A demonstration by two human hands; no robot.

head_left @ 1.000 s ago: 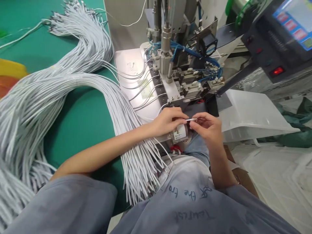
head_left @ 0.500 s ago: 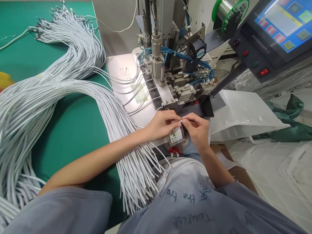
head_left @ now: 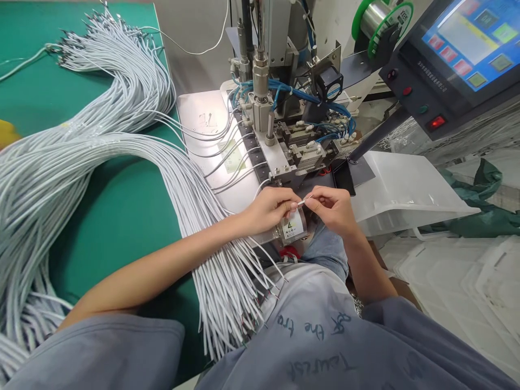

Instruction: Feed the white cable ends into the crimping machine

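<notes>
A white cable (head_left: 301, 203) runs between my fingertips, its end pointing to the right. My left hand (head_left: 273, 208) pinches it on the left side, palm down. At the cable's end, my right hand (head_left: 331, 207) has thumb and forefinger closed on the thin tip. Both hands are close together in front of the soldering machine (head_left: 270, 130), above a small block with a white label (head_left: 293, 225). A thick bundle of white cables (head_left: 182, 189) passes under my left forearm, with stripped coloured ends hanging at the table's front edge.
Several cables lie across the machine's metal plate (head_left: 203, 116) into its clamp row. A control screen (head_left: 473, 43) leans in at upper right, near a solder wire spool (head_left: 377, 21). A white plastic chute (head_left: 410, 189) sits right of my hands; the green mat (head_left: 117, 216) lies left.
My right hand has shifted slightly to the right, and a little more of the cable end shows between my fingertips. My left hand stays in nearly the same place.
</notes>
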